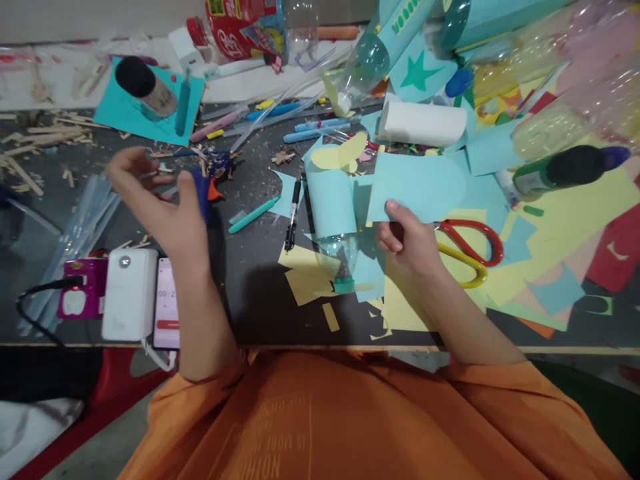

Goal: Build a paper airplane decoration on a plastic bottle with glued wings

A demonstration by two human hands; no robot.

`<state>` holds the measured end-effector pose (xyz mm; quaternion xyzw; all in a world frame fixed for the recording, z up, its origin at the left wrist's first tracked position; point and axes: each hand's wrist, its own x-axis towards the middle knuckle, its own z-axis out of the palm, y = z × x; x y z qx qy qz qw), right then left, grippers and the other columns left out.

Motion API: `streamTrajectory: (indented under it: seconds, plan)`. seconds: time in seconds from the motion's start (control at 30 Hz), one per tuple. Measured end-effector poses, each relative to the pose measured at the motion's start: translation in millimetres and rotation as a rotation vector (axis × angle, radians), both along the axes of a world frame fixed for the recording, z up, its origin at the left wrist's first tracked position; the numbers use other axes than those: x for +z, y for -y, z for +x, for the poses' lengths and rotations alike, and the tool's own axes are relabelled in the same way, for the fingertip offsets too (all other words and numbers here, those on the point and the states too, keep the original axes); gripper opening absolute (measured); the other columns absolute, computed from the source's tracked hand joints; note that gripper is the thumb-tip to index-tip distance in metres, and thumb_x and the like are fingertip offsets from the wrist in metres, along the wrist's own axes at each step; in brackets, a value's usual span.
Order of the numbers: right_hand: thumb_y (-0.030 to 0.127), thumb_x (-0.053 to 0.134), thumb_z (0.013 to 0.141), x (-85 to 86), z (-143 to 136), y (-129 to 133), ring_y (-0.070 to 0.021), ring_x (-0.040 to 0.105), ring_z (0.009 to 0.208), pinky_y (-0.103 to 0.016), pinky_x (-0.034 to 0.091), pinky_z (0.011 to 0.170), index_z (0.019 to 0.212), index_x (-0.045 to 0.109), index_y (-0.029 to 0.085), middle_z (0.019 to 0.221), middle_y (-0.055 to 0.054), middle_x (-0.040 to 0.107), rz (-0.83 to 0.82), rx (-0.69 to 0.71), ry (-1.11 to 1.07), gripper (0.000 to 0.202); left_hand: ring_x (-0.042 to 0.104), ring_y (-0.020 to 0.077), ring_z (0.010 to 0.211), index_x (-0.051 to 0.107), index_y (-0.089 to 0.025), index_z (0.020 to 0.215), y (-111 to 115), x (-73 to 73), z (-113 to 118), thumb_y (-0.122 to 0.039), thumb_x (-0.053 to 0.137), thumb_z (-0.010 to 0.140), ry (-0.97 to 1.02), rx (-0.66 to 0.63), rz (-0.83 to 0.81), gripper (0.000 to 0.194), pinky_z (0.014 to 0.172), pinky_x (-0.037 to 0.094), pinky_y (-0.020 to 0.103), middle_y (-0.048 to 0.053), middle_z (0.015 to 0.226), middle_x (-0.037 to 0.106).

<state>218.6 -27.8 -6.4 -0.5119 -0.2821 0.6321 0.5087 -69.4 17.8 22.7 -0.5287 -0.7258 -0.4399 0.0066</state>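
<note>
My right hand (407,240) pinches the lower left corner of a light blue sheet of paper (425,183) between thumb and curled fingers. Beside it lies a plastic bottle (337,253) with a green cap, wrapped in light blue paper, a yellow paper shape (340,153) at its far end. Scissors with red and yellow handles (470,250) rest just right of that hand. Over the left side of the table, my left hand (165,200) is raised with thumb and fingers apart. Close behind its thumb is a blue tool (203,190) with an orange part, mostly hidden.
A phone (167,300), a white power bank (129,293) and a purple plug block (83,288) sit at the near left. Clear sticks (75,233) and wood scraps lie beyond. Pens, a white roll (425,123), bottles and paper scraps crowd the back and right.
</note>
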Motion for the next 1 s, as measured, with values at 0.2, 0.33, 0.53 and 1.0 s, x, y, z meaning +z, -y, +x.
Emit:
streamTrajectory:
  seconds: [0.2,0.33,0.53,1.0]
  plan:
    - [0.057,0.078,0.072,2.2,0.3,3.3,-0.0063,0.028,0.035,-0.024,0.030,0.036,0.050,0.048,0.024,0.036,0.009,0.032,0.002,0.067,0.008,0.050,0.057,0.0412,0.126,0.042,-0.018,0.102,1.5,9.4,-7.4,-0.027,0.067,0.078,-0.093,0.020,-0.698,0.035,0.109,0.041,0.059,0.024,0.128,0.059]
    - [0.057,0.082,0.065,3.1,-0.9,2.1,-0.0051,0.030,0.034,-0.021,0.033,0.035,0.048,0.052,0.023,0.035,0.010,0.032,-0.040,0.128,-0.089,0.048,0.059,0.0430,0.121,0.028,-0.025,0.085,-0.1,8.0,-7.5,-0.031,0.058,0.084,-0.071,-0.021,-0.808,0.031,0.106,0.040,0.060,0.019,0.112,0.062]
    - [0.053,0.088,0.056,2.1,-2.9,-3.4,-0.0032,0.029,0.036,-0.019,0.034,0.034,0.048,0.054,0.022,0.041,0.009,0.043,-0.048,0.146,-0.230,0.047,0.053,0.0108,0.065,0.041,-0.023,0.090,-12.4,-14.5,-11.6,-0.017,0.069,0.067,0.381,-0.089,-0.311,0.036,0.069,0.050,0.030,-0.005,0.079,0.050]
    - [0.062,0.082,0.062,0.6,-5.6,0.0,-0.0052,0.039,0.039,-0.021,0.039,0.038,0.055,0.052,0.023,0.045,0.008,0.045,0.005,0.187,-0.181,0.050,0.045,0.0069,0.035,0.065,-0.019,0.079,23.5,-9.8,41.2,-0.059,0.086,0.054,0.929,-0.690,-0.365,0.051,0.037,0.037,0.025,0.000,0.059,0.070]
